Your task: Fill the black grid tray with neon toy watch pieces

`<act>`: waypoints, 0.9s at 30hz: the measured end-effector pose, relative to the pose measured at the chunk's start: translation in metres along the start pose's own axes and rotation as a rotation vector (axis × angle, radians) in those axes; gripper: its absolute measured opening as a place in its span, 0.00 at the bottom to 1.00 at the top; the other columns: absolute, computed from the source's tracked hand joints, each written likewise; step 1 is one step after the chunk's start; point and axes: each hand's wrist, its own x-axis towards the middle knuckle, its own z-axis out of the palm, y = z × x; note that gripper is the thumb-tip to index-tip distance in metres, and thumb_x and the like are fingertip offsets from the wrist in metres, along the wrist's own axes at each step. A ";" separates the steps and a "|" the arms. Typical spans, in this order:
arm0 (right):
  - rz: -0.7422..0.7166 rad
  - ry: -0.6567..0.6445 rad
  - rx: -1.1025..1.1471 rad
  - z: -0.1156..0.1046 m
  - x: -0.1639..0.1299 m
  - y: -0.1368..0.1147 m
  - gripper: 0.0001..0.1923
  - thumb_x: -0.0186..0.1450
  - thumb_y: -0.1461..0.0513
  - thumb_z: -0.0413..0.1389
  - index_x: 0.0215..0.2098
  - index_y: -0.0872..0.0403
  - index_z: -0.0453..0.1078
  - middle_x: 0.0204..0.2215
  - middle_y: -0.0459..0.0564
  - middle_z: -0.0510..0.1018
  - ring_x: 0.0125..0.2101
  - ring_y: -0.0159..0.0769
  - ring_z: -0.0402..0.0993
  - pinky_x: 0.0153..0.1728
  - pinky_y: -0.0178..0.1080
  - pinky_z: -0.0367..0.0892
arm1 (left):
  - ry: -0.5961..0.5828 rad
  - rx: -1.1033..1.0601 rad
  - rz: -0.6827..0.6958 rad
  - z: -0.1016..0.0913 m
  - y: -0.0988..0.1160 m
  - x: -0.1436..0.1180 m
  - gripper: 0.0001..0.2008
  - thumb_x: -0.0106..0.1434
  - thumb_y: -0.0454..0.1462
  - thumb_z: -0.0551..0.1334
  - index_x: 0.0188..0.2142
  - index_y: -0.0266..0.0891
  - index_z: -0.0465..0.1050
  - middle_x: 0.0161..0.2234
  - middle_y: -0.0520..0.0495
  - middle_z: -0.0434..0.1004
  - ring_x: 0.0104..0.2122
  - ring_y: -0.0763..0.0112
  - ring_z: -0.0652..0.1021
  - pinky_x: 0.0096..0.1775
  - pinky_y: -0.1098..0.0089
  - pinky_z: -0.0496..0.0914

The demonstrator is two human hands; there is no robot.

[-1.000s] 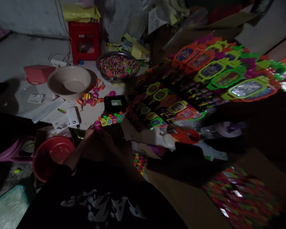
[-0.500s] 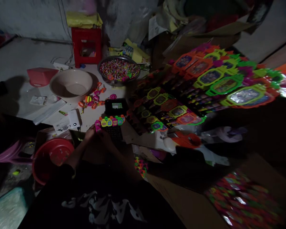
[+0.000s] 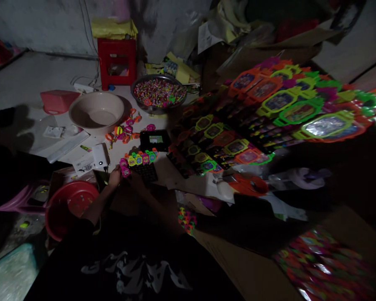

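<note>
Pink toy watch (image 3: 124,170) sits pinched in the left hand (image 3: 115,176), at the near end of a row of bright watches (image 3: 141,158) on the floor. The right hand (image 3: 134,179) is beside it; its grip is too dark to tell.

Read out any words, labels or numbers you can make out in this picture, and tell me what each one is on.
None can be read.
Black shirt: pale print, too dark and cut off to read.
White packet near the left hand: dark mark, too small to read.
Device screen: lit, blurred.
Toy watch cards: printing blurred.
Papers by the wall: unreadable.
</note>
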 end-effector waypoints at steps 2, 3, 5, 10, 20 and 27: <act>-0.005 0.000 0.002 0.000 -0.002 -0.001 0.11 0.64 0.66 0.54 0.45 0.56 0.71 0.43 0.56 0.77 0.43 0.40 0.73 0.46 0.40 0.66 | 0.010 -0.009 0.006 0.001 -0.001 0.000 0.13 0.65 0.33 0.56 0.47 0.34 0.71 0.52 0.37 0.69 0.45 0.64 0.76 0.46 0.69 0.69; -0.013 0.001 0.003 0.000 -0.003 -0.001 0.12 0.64 0.65 0.54 0.46 0.56 0.71 0.44 0.56 0.77 0.43 0.40 0.73 0.47 0.40 0.66 | 0.016 -0.014 0.006 0.001 -0.001 -0.001 0.12 0.64 0.33 0.56 0.47 0.34 0.72 0.53 0.37 0.69 0.45 0.63 0.76 0.46 0.69 0.69; -0.024 0.009 -0.003 0.000 -0.005 -0.001 0.13 0.64 0.66 0.54 0.47 0.57 0.70 0.45 0.56 0.77 0.45 0.41 0.72 0.48 0.40 0.65 | 0.029 -0.025 0.008 0.001 -0.002 -0.001 0.13 0.64 0.33 0.56 0.47 0.35 0.71 0.53 0.37 0.70 0.46 0.61 0.76 0.46 0.68 0.69; -0.015 -0.001 -0.044 0.000 -0.008 0.001 0.14 0.65 0.65 0.53 0.49 0.57 0.70 0.47 0.57 0.77 0.46 0.42 0.73 0.49 0.41 0.66 | 0.068 -0.042 -0.022 -0.006 -0.001 -0.002 0.15 0.66 0.36 0.56 0.51 0.36 0.69 0.49 0.38 0.74 0.46 0.60 0.77 0.45 0.67 0.70; 0.019 0.235 0.099 -0.012 -0.027 0.015 0.15 0.65 0.60 0.54 0.49 0.57 0.70 0.46 0.58 0.77 0.47 0.43 0.74 0.48 0.41 0.68 | 0.212 -0.124 -0.112 -0.020 0.004 -0.012 0.18 0.66 0.46 0.58 0.40 0.33 0.76 0.33 0.40 0.80 0.34 0.62 0.80 0.34 0.71 0.68; 0.044 0.339 0.151 -0.035 -0.038 0.029 0.09 0.63 0.57 0.53 0.31 0.55 0.70 0.34 0.53 0.78 0.36 0.38 0.72 0.42 0.40 0.68 | 0.177 -0.153 -0.072 -0.011 0.015 -0.012 0.16 0.65 0.45 0.59 0.38 0.34 0.78 0.33 0.41 0.80 0.34 0.63 0.79 0.34 0.72 0.67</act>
